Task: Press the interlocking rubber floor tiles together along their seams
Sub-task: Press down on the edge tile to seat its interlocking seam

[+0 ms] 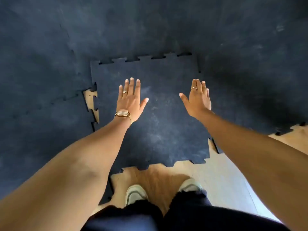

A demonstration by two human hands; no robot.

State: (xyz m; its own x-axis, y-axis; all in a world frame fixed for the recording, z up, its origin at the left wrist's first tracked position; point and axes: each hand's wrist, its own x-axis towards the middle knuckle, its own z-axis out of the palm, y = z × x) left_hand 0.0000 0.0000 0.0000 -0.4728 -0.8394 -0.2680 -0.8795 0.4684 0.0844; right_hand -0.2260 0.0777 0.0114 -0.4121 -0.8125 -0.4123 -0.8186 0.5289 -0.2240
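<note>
A loose black rubber tile (160, 124) with toothed edges lies in front of me, slightly askew among the laid tiles (50, 67). Its far edge sits on top of the neighbouring tiles, and a gap of bare wood (90, 101) shows along its left seam. My left hand (130, 100), with a ring and a gold watch, is spread flat over the tile's left half. My right hand (199, 99), also ringed, is spread over the tile's right side near its right seam. Both hands hold nothing; whether they touch the tile I cannot tell.
Dark rubber tiles cover the floor to the left, far side and right (250, 64). Bare wooden floor (208, 177) lies at the near side and right. My two shoes (135, 193) stand on the wood just behind the tile's near edge.
</note>
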